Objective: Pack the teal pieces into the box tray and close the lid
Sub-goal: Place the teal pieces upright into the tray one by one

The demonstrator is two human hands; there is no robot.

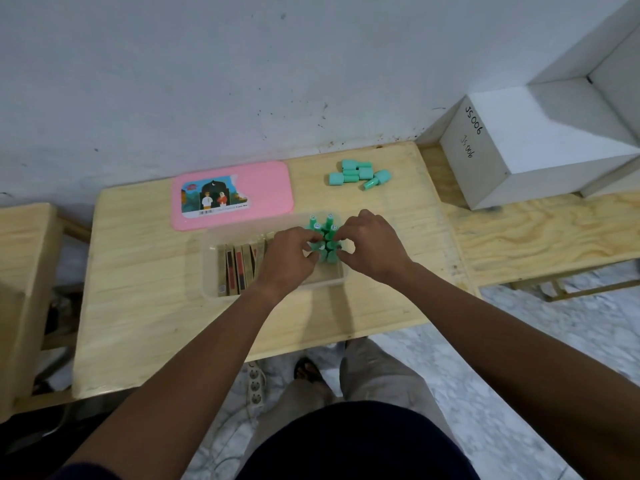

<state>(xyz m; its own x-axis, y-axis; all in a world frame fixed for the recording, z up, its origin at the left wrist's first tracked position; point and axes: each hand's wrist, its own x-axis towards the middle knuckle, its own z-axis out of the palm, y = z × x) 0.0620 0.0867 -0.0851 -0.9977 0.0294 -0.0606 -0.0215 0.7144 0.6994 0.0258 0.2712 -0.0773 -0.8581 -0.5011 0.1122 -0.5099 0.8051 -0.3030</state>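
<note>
Two bare forearms reach up from the bottom of the view, over the near edge of the pale wooden table (145,306), and meet above a clear plastic box tray (207,268). The left hand (289,258) and right hand (372,245) close in from either side on a bundle of teal pieces (325,237) standing upright at the right end of the tray; the fingers (346,233) of both hands are curled round the bundle and seem to be grasping it, though their tips are partly hidden. The left part of the tray holds a row of brown card-like slips (235,268) set on edge.

A second cluster of loose teal pieces (358,174) lies on the table well beyond the tray, near the wall, and the pink lid (235,194) rests flat just behind the tray — so by my reading the packing is partway done.

To do this step well, I would press the bundle together evenly from both sides, lower it straight so no piece tips against the slips, and let go only once the pieces stand or lie below the rim — otherwise the lid may not seat
</note>
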